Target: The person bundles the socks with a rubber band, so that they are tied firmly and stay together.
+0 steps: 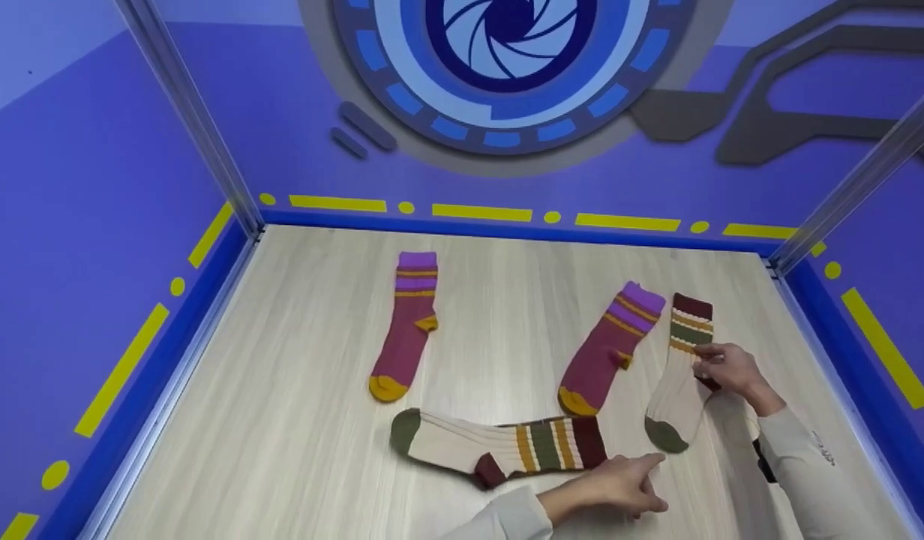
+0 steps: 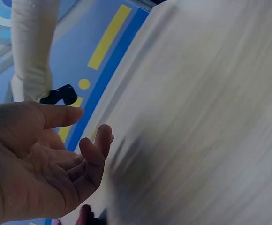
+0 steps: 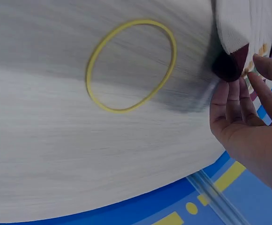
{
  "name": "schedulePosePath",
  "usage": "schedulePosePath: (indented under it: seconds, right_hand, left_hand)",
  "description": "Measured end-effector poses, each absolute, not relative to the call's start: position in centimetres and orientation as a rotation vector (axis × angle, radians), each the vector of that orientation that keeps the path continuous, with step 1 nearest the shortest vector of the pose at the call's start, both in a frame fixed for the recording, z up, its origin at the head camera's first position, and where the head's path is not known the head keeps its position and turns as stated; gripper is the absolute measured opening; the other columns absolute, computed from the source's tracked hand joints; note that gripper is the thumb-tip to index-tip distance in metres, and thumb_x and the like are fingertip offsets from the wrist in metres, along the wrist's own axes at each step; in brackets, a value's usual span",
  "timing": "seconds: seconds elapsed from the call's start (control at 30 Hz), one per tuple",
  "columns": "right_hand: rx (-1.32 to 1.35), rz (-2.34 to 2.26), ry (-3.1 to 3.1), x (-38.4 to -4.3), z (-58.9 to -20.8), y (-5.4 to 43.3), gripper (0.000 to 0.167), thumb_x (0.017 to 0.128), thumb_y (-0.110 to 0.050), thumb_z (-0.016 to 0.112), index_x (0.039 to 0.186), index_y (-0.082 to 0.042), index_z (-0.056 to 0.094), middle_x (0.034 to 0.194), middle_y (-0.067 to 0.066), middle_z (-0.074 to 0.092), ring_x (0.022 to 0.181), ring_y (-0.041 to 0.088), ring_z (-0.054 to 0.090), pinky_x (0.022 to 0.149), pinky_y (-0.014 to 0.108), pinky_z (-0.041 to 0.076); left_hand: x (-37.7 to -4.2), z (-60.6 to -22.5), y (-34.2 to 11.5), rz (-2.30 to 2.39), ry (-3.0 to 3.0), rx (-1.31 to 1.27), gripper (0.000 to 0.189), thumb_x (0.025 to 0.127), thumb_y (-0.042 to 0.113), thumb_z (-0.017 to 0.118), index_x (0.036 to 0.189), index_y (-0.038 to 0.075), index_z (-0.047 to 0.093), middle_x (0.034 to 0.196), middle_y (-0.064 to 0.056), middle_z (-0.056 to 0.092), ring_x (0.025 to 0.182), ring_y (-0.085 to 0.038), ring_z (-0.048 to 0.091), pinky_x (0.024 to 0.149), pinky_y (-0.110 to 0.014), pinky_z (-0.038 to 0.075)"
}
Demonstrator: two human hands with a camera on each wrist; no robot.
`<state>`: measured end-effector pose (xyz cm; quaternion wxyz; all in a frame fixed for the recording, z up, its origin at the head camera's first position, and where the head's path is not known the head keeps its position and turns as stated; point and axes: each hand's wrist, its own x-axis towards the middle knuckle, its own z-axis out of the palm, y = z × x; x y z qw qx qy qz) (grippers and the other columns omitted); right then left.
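A cream sock (image 1: 672, 390) with a green toe and a striped maroon cuff lies at the right. My right hand (image 1: 732, 369) pinches its edge near the heel, below the stripes. The dark maroon heel (image 3: 230, 65) shows beside the fingers in the right wrist view. Another cream sock (image 1: 462, 444) lies sideways at the front centre, toe to the left. Just off its cuff is my left hand (image 1: 623, 484), holding nothing, its index finger extended toward the first sock's toe. In the left wrist view the left hand (image 2: 47, 164) has loosely bent fingers.
Two plum socks with purple cuffs and mustard toes lie behind, one at left (image 1: 406, 337), one at right (image 1: 608, 349). A yellow rubber band (image 3: 88, 77) lies on the pale wood table (image 1: 282, 360) near the right hand. Blue-purple panels (image 1: 94, 187) wall the table.
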<state>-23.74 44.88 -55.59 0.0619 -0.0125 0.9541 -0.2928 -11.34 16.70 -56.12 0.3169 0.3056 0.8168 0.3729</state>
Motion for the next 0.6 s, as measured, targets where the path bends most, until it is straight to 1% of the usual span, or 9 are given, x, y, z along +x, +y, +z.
schedulePosePath:
  seconds: [0.07, 0.2, 0.27, 0.33, 0.37, 0.47, 0.53, 0.6]
  right_hand:
    - [-0.072, -0.87, 2.896, -23.9, -55.6, 44.7, 0.04, 0.093, -0.007, 0.067, 0.122, 0.019, 0.061, 0.11, 0.036, 0.068, 0.098, 0.045, 0.07, 0.072, 0.025, 0.052]
    - [-0.128, -0.845, 2.908, -24.2, -55.6, 44.5, 0.04, 0.09, -0.005, 0.069, 0.12, 0.021, 0.061, 0.108, 0.037, 0.068, 0.096, 0.046, 0.068, 0.076, 0.037, 0.054]
    - [-0.133, -0.847, 2.904, -24.2, -55.6, 44.3, 0.041, 0.09, -0.004, 0.07, 0.12, 0.021, 0.061, 0.109, 0.037, 0.067, 0.096, 0.046, 0.068, 0.077, 0.04, 0.055]
    - [-0.128, -0.85, 2.886, -24.2, -55.5, 44.2, 0.042, 0.09, -0.006, 0.071, 0.121, 0.02, 0.061, 0.11, 0.037, 0.067, 0.095, 0.044, 0.069, 0.076, 0.037, 0.055]
    - [-0.122, -0.853, 2.872, -24.3, -55.5, 44.1, 0.042, 0.09, -0.007, 0.071, 0.121, 0.02, 0.061, 0.109, 0.036, 0.067, 0.093, 0.04, 0.069, 0.075, 0.035, 0.054]
    - [-0.095, -0.877, 2.806, -24.3, -55.3, 43.8, 0.043, 0.092, -0.01, 0.07, 0.123, 0.019, 0.061, 0.106, 0.033, 0.068, 0.085, 0.025, 0.069, 0.069, 0.026, 0.051]
    - [-0.088, -0.89, 2.762, -24.2, -55.1, 43.6, 0.043, 0.094, -0.011, 0.07, 0.123, 0.019, 0.06, 0.102, 0.031, 0.069, 0.08, 0.016, 0.065, 0.065, 0.023, 0.048]
    - [-0.102, -0.885, 2.736, -24.1, -54.9, 43.5, 0.041, 0.095, -0.011, 0.068, 0.122, 0.019, 0.06, 0.099, 0.028, 0.071, 0.078, 0.014, 0.064, 0.065, 0.024, 0.048]
  left_hand:
    - [-11.7, -56.3, 17.1, 0.971, 2.162, 0.768, 0.069, 0.095, 0.024, 0.071, 0.156, 0.019, 0.04, 0.079, 0.006, 0.077, 0.049, 0.003, 0.053, 0.063, -0.006, 0.042]
    - [-12.5, -56.5, 17.8, 1.011, 2.148, 0.686, 0.073, 0.094, 0.023, 0.071, 0.158, 0.025, 0.036, 0.075, 0.006, 0.074, 0.049, -0.001, 0.055, 0.063, -0.009, 0.043]
    - [-12.7, -56.5, 18.1, 1.049, 2.127, 0.649, 0.074, 0.093, 0.023, 0.072, 0.158, 0.026, 0.036, 0.075, 0.005, 0.074, 0.05, -0.003, 0.057, 0.063, -0.01, 0.044]
    - [-12.8, -56.4, 18.3, 1.076, 2.106, 0.608, 0.074, 0.093, 0.022, 0.071, 0.158, 0.023, 0.036, 0.075, 0.004, 0.074, 0.05, -0.006, 0.059, 0.065, -0.011, 0.046]
    - [-12.8, -56.5, 18.4, 1.085, 2.099, 0.591, 0.073, 0.094, 0.022, 0.071, 0.158, 0.02, 0.037, 0.076, 0.004, 0.075, 0.05, -0.007, 0.06, 0.067, -0.01, 0.046]
    - [-12.6, -56.5, 18.5, 1.075, 2.116, 0.556, 0.066, 0.094, 0.022, 0.07, 0.153, 0.014, 0.043, 0.075, 0.002, 0.076, 0.049, -0.01, 0.062, 0.07, -0.01, 0.048]
    - [-12.3, -56.3, 18.5, 1.022, 2.163, 0.552, 0.057, 0.094, 0.025, 0.07, 0.146, 0.014, 0.05, 0.072, 0.003, 0.075, 0.049, -0.01, 0.063, 0.069, -0.01, 0.047]
    - [-12.1, -56.0, 18.5, 0.932, 2.237, 0.552, 0.042, 0.093, 0.03, 0.07, 0.132, 0.017, 0.061, 0.067, 0.006, 0.072, 0.051, -0.008, 0.062, 0.065, -0.013, 0.047]
